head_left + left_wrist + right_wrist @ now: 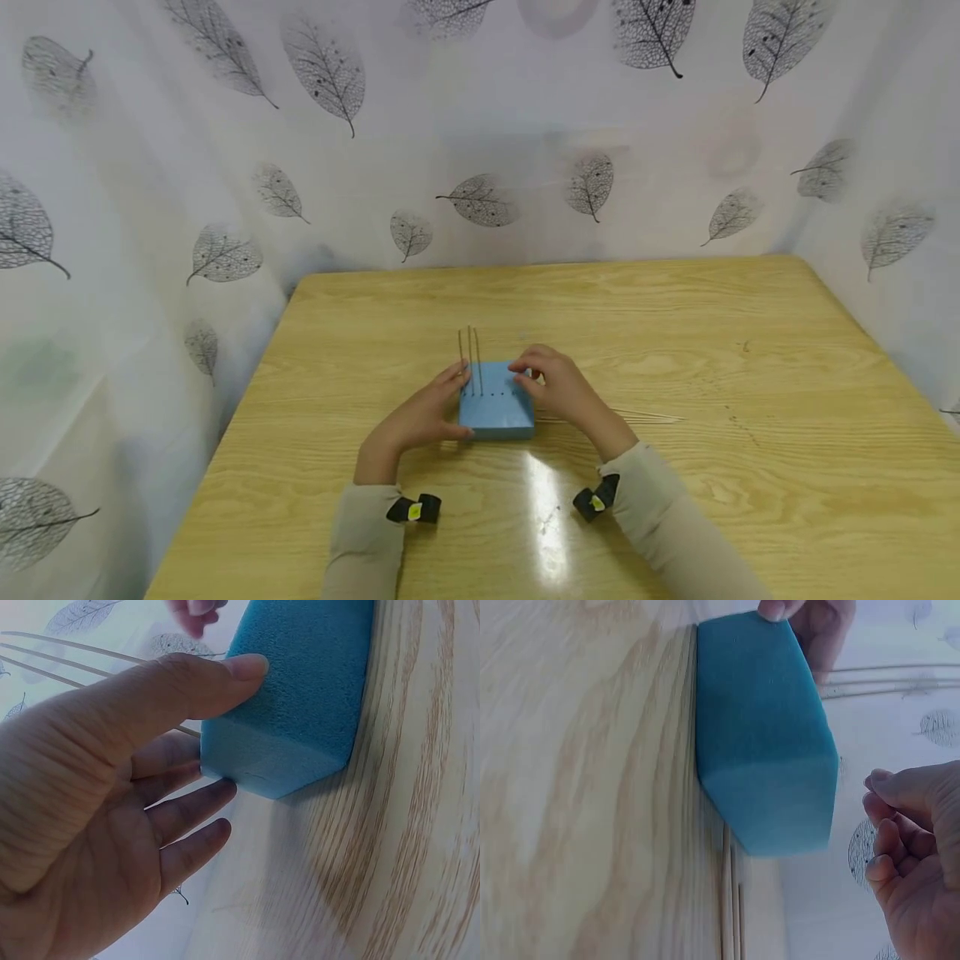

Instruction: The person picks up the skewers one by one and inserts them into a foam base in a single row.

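Gripping a light-blue, rectangular foam block (497,413) on the yellow wood-grain desk (345,333) with left hand (422,412), probably for steadiness. In small dark holes (492,394), three thin brown sticks (478,358), upright seemingly by fit. Above right edge, right hand (561,387) narrowly curled; cannot tell if pinching anything.

We see a blue foam block (495,411) lying flat on the table, gripped along its left side by the left hand (423,410), a row of small dark holes (492,394) crossing its top. Three thin standing sticks (470,342) rise nearly upright, side by side, from the row's left end, while the right hand (564,389) hovers over its right end. More thin sticks (727,900) lie on the table, to the block's right.
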Demonstrator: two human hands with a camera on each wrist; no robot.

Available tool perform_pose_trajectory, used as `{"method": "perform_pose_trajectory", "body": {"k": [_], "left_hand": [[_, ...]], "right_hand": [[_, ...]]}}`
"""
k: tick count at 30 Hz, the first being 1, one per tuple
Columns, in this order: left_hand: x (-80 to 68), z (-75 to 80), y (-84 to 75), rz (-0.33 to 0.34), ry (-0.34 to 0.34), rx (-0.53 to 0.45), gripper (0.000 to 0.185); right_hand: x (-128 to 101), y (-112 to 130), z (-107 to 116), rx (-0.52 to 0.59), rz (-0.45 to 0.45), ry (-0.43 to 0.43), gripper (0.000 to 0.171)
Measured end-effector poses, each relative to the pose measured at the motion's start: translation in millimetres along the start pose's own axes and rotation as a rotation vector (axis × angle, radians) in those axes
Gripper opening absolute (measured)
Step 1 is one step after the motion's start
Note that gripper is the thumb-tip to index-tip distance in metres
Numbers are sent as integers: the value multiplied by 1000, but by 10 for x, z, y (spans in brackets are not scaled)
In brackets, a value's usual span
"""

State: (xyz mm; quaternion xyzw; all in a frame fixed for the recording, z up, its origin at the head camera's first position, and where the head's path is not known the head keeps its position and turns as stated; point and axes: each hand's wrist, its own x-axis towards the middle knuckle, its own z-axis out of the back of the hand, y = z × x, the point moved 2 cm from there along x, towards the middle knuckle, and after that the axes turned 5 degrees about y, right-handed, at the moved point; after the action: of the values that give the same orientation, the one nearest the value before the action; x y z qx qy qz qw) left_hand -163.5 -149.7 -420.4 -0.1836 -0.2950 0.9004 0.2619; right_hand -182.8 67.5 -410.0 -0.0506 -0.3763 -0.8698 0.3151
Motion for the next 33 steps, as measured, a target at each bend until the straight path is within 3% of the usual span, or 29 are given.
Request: {"method": "perform_pose_trajectory", "body": {"k": [22,33], "left_hand": [[-17,-3,-13,2,0,0,89],[-13,-8,-14,-2,8,-2,90]], "right_hand": [[-424,-387,446,-37,-98,-30,15],[-690,-595,672,-79,-215,-24,14]]}}
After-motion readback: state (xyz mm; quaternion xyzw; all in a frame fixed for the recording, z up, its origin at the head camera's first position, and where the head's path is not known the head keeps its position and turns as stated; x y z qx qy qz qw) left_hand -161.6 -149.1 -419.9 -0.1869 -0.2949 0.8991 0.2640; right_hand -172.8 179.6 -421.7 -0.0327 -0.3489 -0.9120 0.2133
